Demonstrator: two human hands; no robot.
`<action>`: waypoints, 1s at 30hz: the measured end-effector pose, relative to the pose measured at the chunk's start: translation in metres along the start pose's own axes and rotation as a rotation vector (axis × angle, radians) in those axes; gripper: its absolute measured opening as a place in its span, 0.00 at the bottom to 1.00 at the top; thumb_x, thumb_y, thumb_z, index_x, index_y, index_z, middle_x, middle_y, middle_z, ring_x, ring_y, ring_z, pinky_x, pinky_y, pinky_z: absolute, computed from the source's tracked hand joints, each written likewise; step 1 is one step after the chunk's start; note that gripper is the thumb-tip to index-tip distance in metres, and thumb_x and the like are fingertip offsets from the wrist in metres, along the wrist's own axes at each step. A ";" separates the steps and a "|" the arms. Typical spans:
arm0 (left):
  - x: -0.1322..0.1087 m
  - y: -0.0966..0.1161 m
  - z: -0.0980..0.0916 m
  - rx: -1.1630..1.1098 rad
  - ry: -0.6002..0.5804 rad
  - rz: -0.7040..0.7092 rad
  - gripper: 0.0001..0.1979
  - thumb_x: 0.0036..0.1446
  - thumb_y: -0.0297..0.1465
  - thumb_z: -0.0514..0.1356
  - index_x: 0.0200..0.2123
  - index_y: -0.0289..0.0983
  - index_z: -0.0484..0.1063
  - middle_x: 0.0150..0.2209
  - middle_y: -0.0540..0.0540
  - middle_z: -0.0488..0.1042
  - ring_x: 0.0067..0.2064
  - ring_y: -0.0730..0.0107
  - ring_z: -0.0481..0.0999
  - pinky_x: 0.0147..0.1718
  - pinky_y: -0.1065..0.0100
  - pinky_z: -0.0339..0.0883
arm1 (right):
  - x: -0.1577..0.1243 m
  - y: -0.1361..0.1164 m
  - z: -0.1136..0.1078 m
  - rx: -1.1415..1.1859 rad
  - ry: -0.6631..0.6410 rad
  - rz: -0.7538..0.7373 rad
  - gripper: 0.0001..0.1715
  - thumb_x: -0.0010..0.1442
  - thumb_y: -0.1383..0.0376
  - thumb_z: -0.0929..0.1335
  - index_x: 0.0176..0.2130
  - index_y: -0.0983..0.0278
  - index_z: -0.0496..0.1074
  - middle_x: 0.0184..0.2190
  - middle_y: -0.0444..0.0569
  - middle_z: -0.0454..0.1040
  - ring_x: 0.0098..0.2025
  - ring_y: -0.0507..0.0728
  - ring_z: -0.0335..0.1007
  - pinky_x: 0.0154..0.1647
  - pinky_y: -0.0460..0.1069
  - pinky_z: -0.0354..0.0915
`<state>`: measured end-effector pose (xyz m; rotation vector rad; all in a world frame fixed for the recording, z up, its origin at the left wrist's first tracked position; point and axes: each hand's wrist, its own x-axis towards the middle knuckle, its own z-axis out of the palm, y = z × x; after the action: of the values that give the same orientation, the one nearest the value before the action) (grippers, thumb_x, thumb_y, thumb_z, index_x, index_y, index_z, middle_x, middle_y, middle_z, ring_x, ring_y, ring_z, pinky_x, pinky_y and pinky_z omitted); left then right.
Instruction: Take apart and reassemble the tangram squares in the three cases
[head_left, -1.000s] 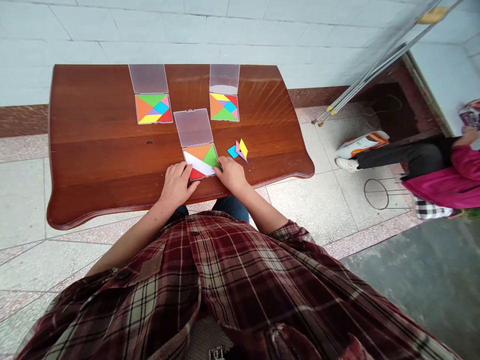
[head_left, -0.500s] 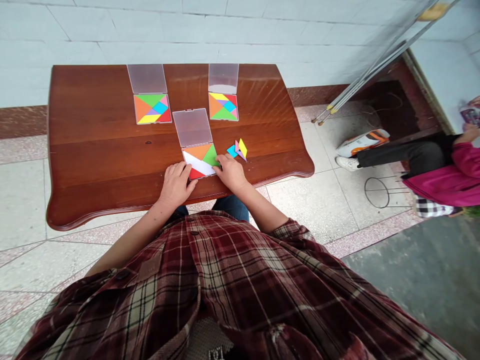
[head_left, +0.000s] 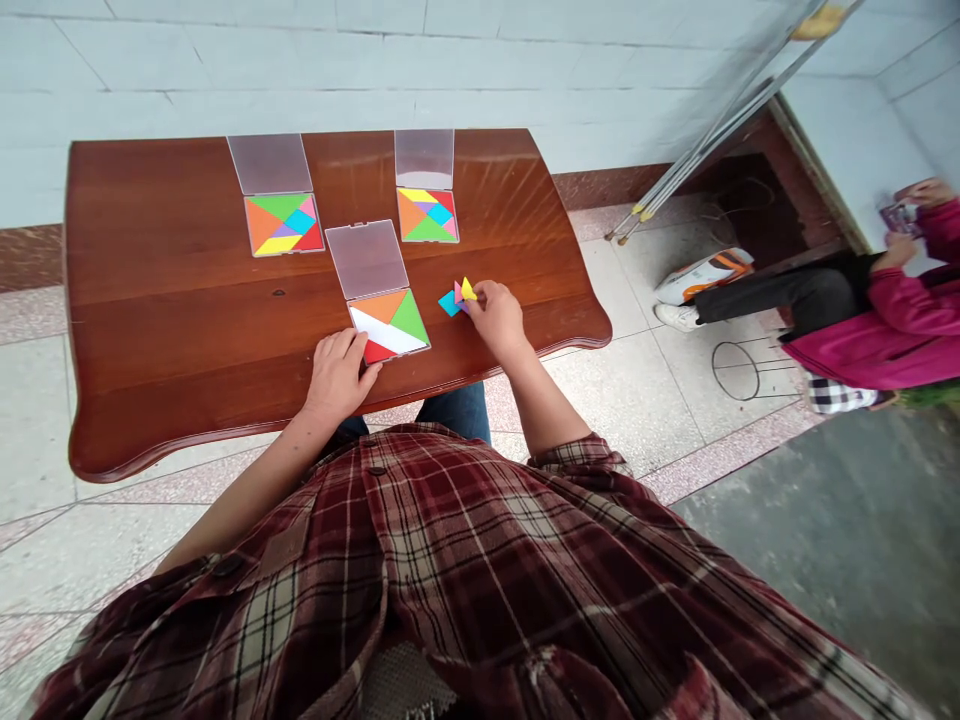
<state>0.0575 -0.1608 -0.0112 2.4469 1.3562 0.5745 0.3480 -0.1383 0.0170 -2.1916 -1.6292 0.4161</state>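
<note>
My left hand [head_left: 335, 372] grips the lower left corner of an opened tangram case [head_left: 412, 350], fingers along its left side and thumb by the front edge. Orange [head_left: 379, 305], green [head_left: 409, 318] and red [head_left: 381, 345] pieces lie inside, with a bare white band [head_left: 386, 331] across the middle. To the right of the case, my right hand [head_left: 495, 322] pinches a yellow tangram piece [head_left: 467, 287] at a small pile. A blue piece [head_left: 449, 303] and a pink piece [head_left: 458, 292] show there. A purple piece is mostly covered by my fingers.
Two filled tangram cases with raised clear lids, one left [head_left: 283, 224] and one right [head_left: 428, 214], lie farther back on the brown wooden table [head_left: 172, 300]. Crutches [head_left: 697, 130] lean on the wall. A seated person [head_left: 862, 310] is at right, near a bag [head_left: 705, 276].
My right hand has left the green piece in the case and moved right to the loose pile, closing on the yellow piece. My left hand stays at the case. The view has shifted slightly.
</note>
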 end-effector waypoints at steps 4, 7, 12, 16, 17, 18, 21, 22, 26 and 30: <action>0.000 -0.002 0.002 -0.002 0.019 0.009 0.21 0.61 0.38 0.56 0.56 0.36 0.68 0.54 0.34 0.71 0.56 0.44 0.69 0.56 0.45 0.62 | 0.020 0.013 -0.003 0.031 -0.068 0.058 0.11 0.61 0.63 0.67 0.44 0.65 0.72 0.41 0.54 0.76 0.42 0.60 0.71 0.45 0.53 0.64; 0.000 -0.002 0.002 0.012 0.012 0.013 0.22 0.62 0.38 0.55 0.56 0.34 0.68 0.55 0.32 0.71 0.56 0.43 0.69 0.56 0.45 0.62 | 0.028 0.011 0.000 0.007 -0.112 0.085 0.11 0.59 0.62 0.70 0.42 0.65 0.72 0.39 0.54 0.76 0.41 0.60 0.71 0.43 0.53 0.63; -0.001 -0.002 0.002 0.010 0.018 0.009 0.23 0.62 0.38 0.55 0.57 0.35 0.67 0.56 0.32 0.71 0.56 0.44 0.69 0.57 0.45 0.62 | 0.034 0.009 0.003 0.033 -0.111 0.120 0.07 0.57 0.64 0.71 0.36 0.63 0.71 0.35 0.51 0.76 0.38 0.59 0.71 0.42 0.52 0.64; -0.001 -0.002 0.002 0.006 0.023 0.003 0.22 0.62 0.38 0.55 0.56 0.35 0.68 0.55 0.33 0.71 0.56 0.44 0.69 0.57 0.45 0.62 | 0.033 0.014 -0.001 0.125 -0.077 0.158 0.11 0.54 0.65 0.72 0.37 0.63 0.69 0.33 0.48 0.74 0.37 0.57 0.70 0.42 0.52 0.64; -0.001 -0.002 0.002 -0.001 0.023 0.000 0.22 0.61 0.38 0.56 0.56 0.36 0.68 0.55 0.34 0.71 0.56 0.45 0.69 0.57 0.45 0.62 | 0.032 0.014 -0.003 0.148 -0.063 0.166 0.12 0.53 0.65 0.72 0.38 0.63 0.69 0.33 0.47 0.74 0.37 0.57 0.70 0.42 0.52 0.64; -0.001 -0.002 0.002 -0.009 0.022 -0.003 0.22 0.61 0.38 0.56 0.56 0.36 0.68 0.55 0.34 0.71 0.56 0.45 0.69 0.57 0.45 0.62 | 0.030 0.012 -0.004 0.172 -0.051 0.165 0.12 0.53 0.65 0.72 0.38 0.63 0.68 0.33 0.47 0.74 0.37 0.56 0.70 0.42 0.52 0.64; -0.001 -0.001 0.002 -0.035 0.023 -0.016 0.22 0.60 0.38 0.57 0.56 0.36 0.67 0.55 0.34 0.71 0.57 0.45 0.69 0.57 0.45 0.62 | 0.023 -0.002 -0.004 0.253 -0.050 0.088 0.11 0.53 0.66 0.71 0.37 0.64 0.68 0.33 0.47 0.73 0.37 0.55 0.69 0.43 0.51 0.64; -0.001 -0.001 0.003 -0.043 0.028 -0.025 0.23 0.60 0.38 0.57 0.56 0.36 0.67 0.55 0.34 0.71 0.57 0.44 0.68 0.58 0.45 0.61 | 0.019 -0.010 -0.002 0.280 -0.070 0.042 0.10 0.53 0.66 0.71 0.37 0.64 0.68 0.33 0.46 0.73 0.37 0.55 0.69 0.44 0.51 0.64; -0.001 -0.002 0.005 -0.052 0.057 -0.089 0.24 0.58 0.40 0.59 0.55 0.35 0.68 0.57 0.33 0.68 0.60 0.43 0.66 0.61 0.44 0.59 | 0.004 -0.050 0.013 0.328 -0.230 -0.153 0.09 0.53 0.65 0.70 0.36 0.64 0.69 0.33 0.45 0.73 0.37 0.54 0.68 0.45 0.51 0.64; -0.002 -0.004 0.007 -0.068 0.085 -0.153 0.24 0.57 0.41 0.59 0.53 0.34 0.69 0.58 0.32 0.68 0.61 0.41 0.65 0.63 0.43 0.57 | -0.005 -0.086 0.030 0.216 -0.317 -0.263 0.10 0.53 0.66 0.69 0.38 0.64 0.70 0.39 0.49 0.74 0.42 0.56 0.69 0.46 0.51 0.65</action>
<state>0.0571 -0.1606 -0.0190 2.2644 1.5145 0.6816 0.2609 -0.1171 0.0308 -1.7915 -1.9029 0.8516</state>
